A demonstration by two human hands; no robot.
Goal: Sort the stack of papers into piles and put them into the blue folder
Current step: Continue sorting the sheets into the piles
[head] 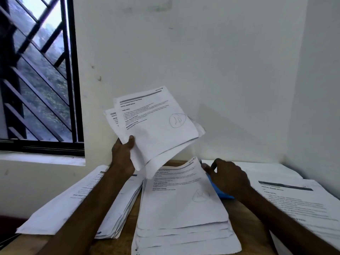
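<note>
My left hand [123,153] grips a fanned bundle of printed papers [158,126] by its lower left corner and holds it up in front of the wall; the top sheet bears a circled pen mark. Under it a middle pile of papers [182,210] lies on the wooden table [128,234]. My right hand [228,176] rests with curled fingers at that pile's upper right corner, touching the top sheet's edge. Beneath this hand shows a strip of the blue folder [223,195], mostly covered. A left pile [82,205] and a right pile [301,203] flank the middle one.
A white wall stands close behind the table, meeting a second wall at the right. A barred window [36,74] with a sill is at the left. The table's front edge lies near the bottom of the view.
</note>
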